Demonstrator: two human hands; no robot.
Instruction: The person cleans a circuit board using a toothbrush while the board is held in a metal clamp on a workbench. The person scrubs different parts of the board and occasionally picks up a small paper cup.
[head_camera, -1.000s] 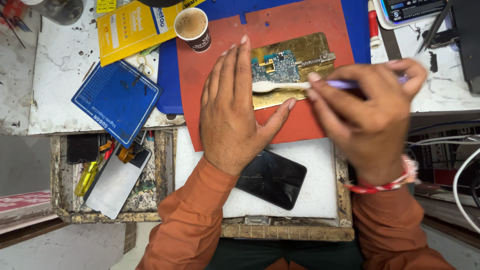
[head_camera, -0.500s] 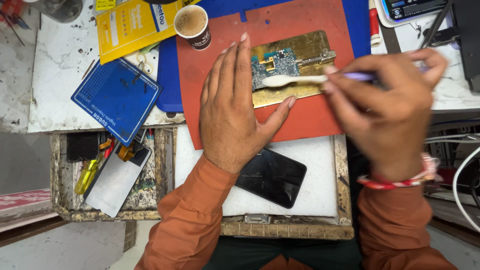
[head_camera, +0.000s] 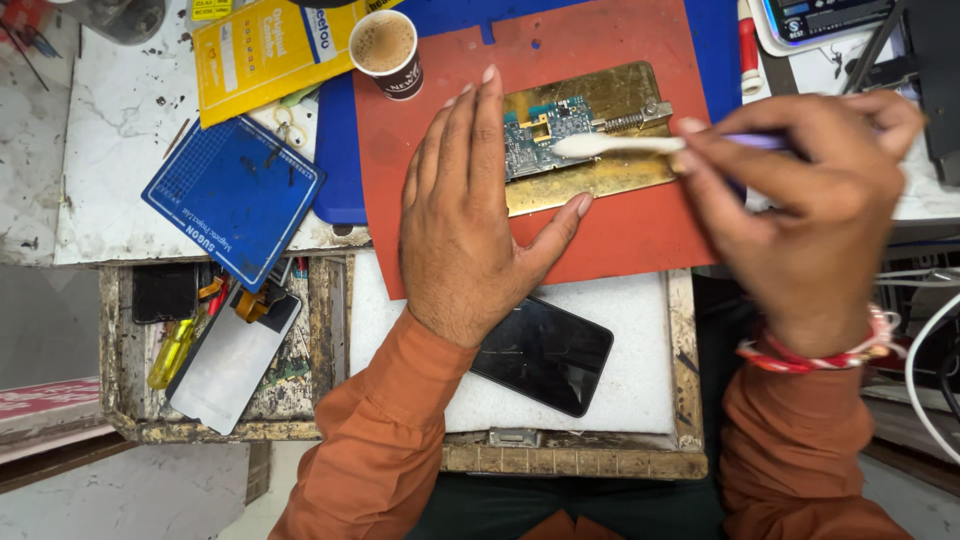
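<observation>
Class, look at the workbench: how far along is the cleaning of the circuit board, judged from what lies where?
Done: the circuit board sits clamped in the brass holder on the red mat. In hand: the left hand steadies the holder while the right hand works a brush on the board. Left: the phone lies apart, board not refitted.

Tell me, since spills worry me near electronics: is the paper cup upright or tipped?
Upright. The paper cup stands on its base at the mat's corner, its round rim facing up and brown drink level inside.

A stained white marble worktop (head_camera: 110, 170) spans the scene, evenly lit from above. Beneath its front edge a worn, grimy wooden drawer (head_camera: 325, 330) stands pulled open. Pale grey floor (head_camera: 120, 495) shows below at the left.
</observation>
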